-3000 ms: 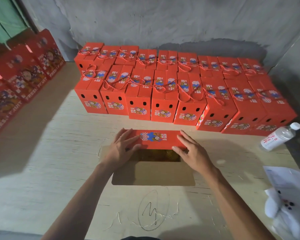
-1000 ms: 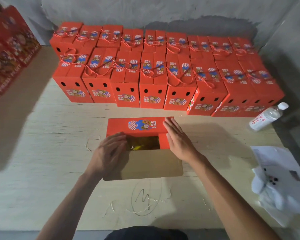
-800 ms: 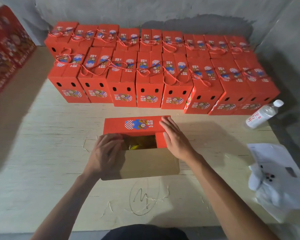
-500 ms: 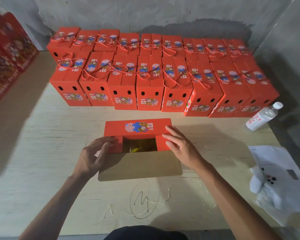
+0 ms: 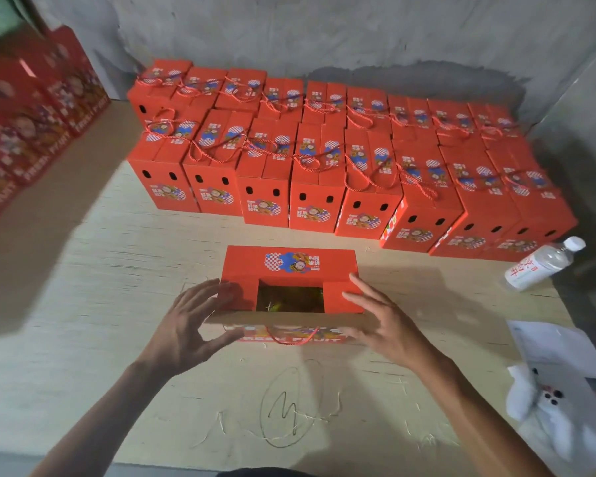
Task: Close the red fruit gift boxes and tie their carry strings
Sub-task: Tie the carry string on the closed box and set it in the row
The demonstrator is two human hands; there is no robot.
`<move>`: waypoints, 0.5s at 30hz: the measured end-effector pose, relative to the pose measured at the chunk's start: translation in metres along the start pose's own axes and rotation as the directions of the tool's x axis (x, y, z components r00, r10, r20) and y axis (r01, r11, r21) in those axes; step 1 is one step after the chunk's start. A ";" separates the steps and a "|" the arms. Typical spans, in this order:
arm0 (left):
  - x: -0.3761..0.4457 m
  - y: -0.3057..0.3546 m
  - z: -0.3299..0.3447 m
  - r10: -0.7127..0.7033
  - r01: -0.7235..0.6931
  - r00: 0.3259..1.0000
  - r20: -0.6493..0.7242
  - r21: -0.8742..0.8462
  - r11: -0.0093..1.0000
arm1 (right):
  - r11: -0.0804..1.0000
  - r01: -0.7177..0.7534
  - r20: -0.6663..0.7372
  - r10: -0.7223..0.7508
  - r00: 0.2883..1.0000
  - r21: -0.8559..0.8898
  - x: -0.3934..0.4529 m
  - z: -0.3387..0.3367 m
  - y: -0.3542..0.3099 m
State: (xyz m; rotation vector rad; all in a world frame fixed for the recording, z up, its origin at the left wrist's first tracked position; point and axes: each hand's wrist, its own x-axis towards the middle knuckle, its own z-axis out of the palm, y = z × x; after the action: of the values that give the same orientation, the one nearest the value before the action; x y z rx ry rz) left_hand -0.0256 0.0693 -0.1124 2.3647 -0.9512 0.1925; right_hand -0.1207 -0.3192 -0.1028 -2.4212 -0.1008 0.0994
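Note:
A red fruit gift box (image 5: 291,266) stands in front of me on the wooden table (image 5: 83,287). Its far flap and both side flaps lie folded down, and a gap in the middle shows green-yellow fruit (image 5: 289,299). The near cardboard flap (image 5: 289,318) stands up almost edge-on, with a red carry string (image 5: 296,337) hanging on the box's front below it. My left hand (image 5: 190,321) is spread at the box's left near corner, thumb under the flap's edge. My right hand (image 5: 382,318) is spread at the right near corner, fingers straight over the right side flap.
Two rows of closed red boxes with tied strings (image 5: 324,160) fill the back of the table against the wall. More red boxes (image 5: 25,125) line the left side. A water bottle (image 5: 541,263) lies at the right, with white paper and a white bag (image 5: 565,390) near the right front.
The near cardboard flap, which lay flat toward me, has swung up to nearly upright. Both hands moved from the side flaps to the box's near corners. The head camera moved closer.

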 end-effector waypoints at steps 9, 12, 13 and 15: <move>0.059 0.017 0.010 -0.444 0.432 0.887 -0.123 -0.112 0.895 | 0.973 -0.217 -0.367 0.229 0.902 0.076 0.038 -0.002 -0.035; 0.077 0.022 0.019 -0.383 0.391 0.919 -0.094 0.099 0.915 | 0.968 -0.250 -0.384 0.222 0.896 -0.023 0.061 0.001 -0.032; 0.084 0.025 0.025 -0.325 0.335 0.942 -0.084 0.181 0.924 | 0.970 -0.226 -0.395 0.174 0.902 -0.091 0.068 0.005 -0.032; 0.094 0.034 0.036 -0.292 0.286 0.956 -0.003 0.221 0.933 | 0.949 -0.166 -0.388 0.051 0.920 -0.268 0.080 0.015 -0.033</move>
State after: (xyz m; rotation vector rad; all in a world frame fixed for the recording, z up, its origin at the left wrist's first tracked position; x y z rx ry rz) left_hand 0.0179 -0.0255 -0.0955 2.6841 -0.6078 0.1530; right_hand -0.0447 -0.2761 -0.0959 -2.6967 0.2120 -0.3578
